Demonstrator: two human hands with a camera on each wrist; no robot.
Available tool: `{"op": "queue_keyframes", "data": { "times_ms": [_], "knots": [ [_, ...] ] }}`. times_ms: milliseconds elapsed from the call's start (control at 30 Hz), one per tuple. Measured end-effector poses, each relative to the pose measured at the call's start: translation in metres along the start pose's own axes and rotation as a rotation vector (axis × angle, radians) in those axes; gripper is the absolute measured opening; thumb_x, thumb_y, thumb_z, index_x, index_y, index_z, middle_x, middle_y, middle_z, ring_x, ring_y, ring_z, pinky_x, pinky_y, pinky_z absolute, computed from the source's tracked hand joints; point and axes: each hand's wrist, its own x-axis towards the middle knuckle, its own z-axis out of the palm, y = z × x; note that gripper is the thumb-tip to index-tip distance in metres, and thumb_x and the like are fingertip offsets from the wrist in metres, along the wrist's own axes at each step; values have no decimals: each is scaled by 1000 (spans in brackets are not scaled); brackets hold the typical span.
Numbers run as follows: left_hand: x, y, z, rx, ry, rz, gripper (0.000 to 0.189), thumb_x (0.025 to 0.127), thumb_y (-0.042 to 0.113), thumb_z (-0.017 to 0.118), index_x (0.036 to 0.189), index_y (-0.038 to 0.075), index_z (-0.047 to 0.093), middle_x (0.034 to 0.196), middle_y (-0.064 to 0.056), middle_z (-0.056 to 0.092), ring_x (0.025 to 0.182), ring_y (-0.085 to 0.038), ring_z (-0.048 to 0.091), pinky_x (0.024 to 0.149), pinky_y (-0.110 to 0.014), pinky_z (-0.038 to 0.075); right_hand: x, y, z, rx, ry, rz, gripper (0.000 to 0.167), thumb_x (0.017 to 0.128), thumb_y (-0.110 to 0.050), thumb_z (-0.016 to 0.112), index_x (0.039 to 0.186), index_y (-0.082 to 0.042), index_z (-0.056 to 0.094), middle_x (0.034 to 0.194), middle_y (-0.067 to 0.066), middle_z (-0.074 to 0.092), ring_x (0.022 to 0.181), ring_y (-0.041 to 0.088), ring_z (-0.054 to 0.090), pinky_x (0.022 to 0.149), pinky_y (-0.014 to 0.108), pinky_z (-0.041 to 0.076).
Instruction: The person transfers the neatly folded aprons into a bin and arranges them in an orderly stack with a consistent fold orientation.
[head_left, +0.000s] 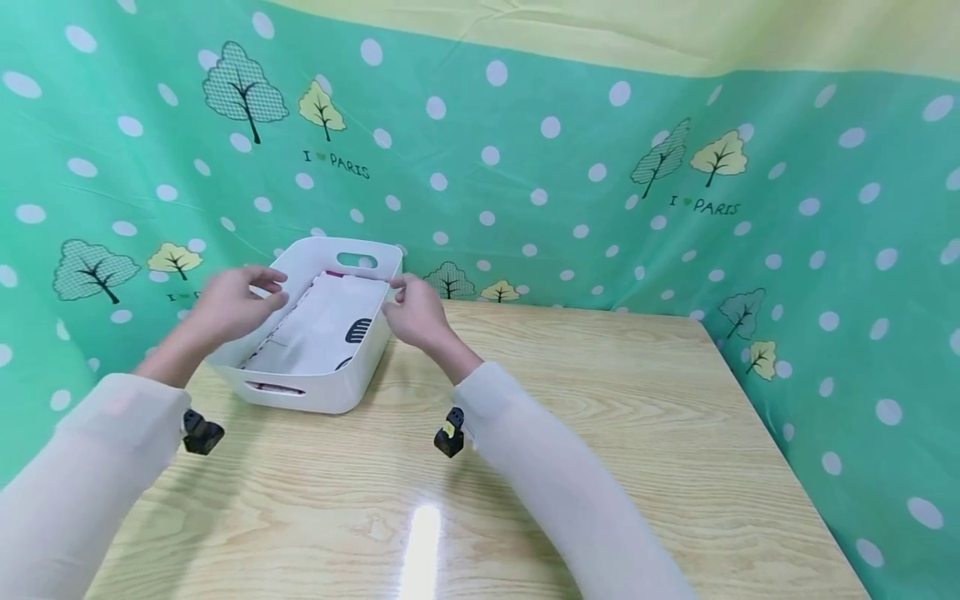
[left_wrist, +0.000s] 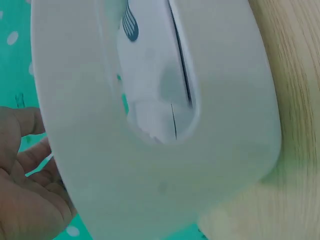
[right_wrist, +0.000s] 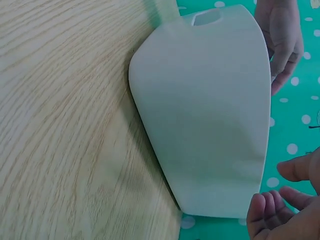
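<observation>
A white plastic basket (head_left: 352, 387) with oval handle cutouts stands on the table. A folded white cloth (head_left: 322, 312) with black printed shapes lies inside it. My left hand (head_left: 240, 304) hovers over the basket's left side, fingers loosely bent and holding nothing. In the left wrist view, the basket wall (left_wrist: 150, 190) hides some of its fingertips. At the far right corner of the rim is my right hand (head_left: 418, 310), its fingers partly curled. The right wrist view shows nothing between the thumb and fingers of that right hand (right_wrist: 290, 205); whether it touches the rim, I cannot tell.
The wooden table (head_left: 600, 433) extends to the right and front of the basket. A green polka-dot curtain (head_left: 525, 167) with printed trees hangs behind and at the sides. Small black devices (head_left: 450, 432) are worn at both wrists. A bit of red (head_left: 334, 273) shows beside the cloth.
</observation>
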Motion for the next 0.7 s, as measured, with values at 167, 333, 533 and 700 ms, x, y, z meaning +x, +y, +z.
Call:
{"op": "queue_keyframes", "data": {
  "times_ms": [167, 333, 533, 700],
  "knots": [
    [2, 20, 18, -3, 39, 70, 41, 102, 20, 56, 134, -6, 57, 122, -29, 63, 103, -43, 64, 77, -49, 56, -3, 8, -15, -9, 29, -53, 38, 98, -8, 66, 134, 0, 60, 107, 7, 62, 83, 14, 57, 76, 26, 53],
    [-2, 48, 34, -50, 90, 122, 38, 101, 14, 57, 133, -5, 60, 118, -25, 66, 98, -37, 64, 78, -46, 54, -10, 19, -33, -140, 65, -127, 37, 100, -13, 65, 135, -3, 60, 111, 7, 62, 85, 16, 58, 78, 28, 53],
    [-7, 84, 55, -83, 142, 188, 38, 100, 12, 55, 133, -5, 61, 120, -24, 66, 103, -38, 63, 88, -51, 52, -23, 31, -54, -322, 76, -185, 39, 102, -21, 63, 138, -6, 59, 119, 8, 63, 109, 20, 58, 88, 34, 53],
    [-4, 110, 76, -92, 156, 246, 35, 99, 10, 56, 130, -6, 63, 120, -23, 66, 106, -38, 62, 93, -51, 52, -33, 43, -66, -422, 55, -190, 40, 103, -24, 61, 139, -6, 58, 124, 10, 62, 114, 24, 57, 91, 38, 52]
  ]
}}
